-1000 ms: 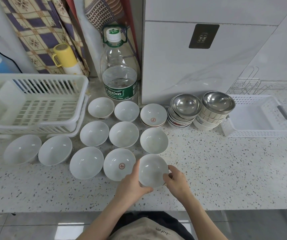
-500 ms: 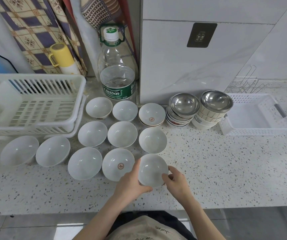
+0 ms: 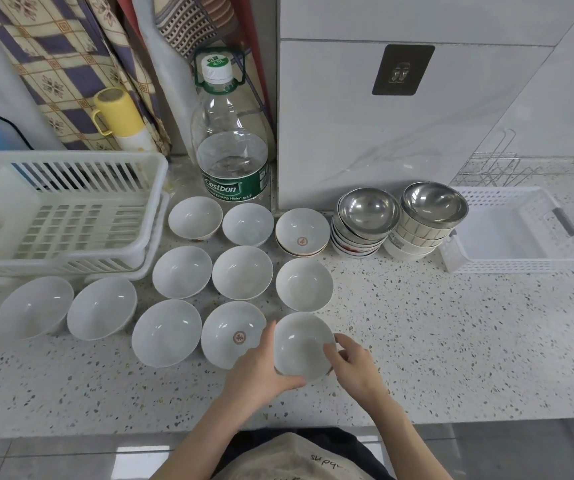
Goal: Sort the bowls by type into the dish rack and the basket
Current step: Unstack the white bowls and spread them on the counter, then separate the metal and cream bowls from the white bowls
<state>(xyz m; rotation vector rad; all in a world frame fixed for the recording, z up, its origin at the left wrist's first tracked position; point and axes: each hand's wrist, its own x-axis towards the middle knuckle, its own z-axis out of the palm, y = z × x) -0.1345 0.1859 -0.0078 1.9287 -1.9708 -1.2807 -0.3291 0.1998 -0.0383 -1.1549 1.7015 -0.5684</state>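
Observation:
Both hands hold one small white bowl [image 3: 300, 344] at the near middle of the counter: my left hand [image 3: 258, 375] cups its left and near rim, my right hand [image 3: 355, 368] grips its right rim. Several more white bowls [image 3: 242, 271] lie in rows to its left and behind it; one [image 3: 232, 332] has a red mark inside. Two stacks topped by steel bowls [image 3: 368, 211] [image 3: 432, 204] stand at the back right. The white dish rack [image 3: 81, 216] sits at the far left, the white basket [image 3: 521, 233] at the far right; both hold no bowls.
A large Cestbon water bottle [image 3: 232, 157] stands at the back by the wall. A yellow mug [image 3: 119, 114] is behind the rack. A wire rack [image 3: 493, 168] lies behind the basket. The speckled counter's front edge [image 3: 71, 431] runs just below my wrists.
My hands and the held bowl have hardly moved; the view has only shifted slightly.

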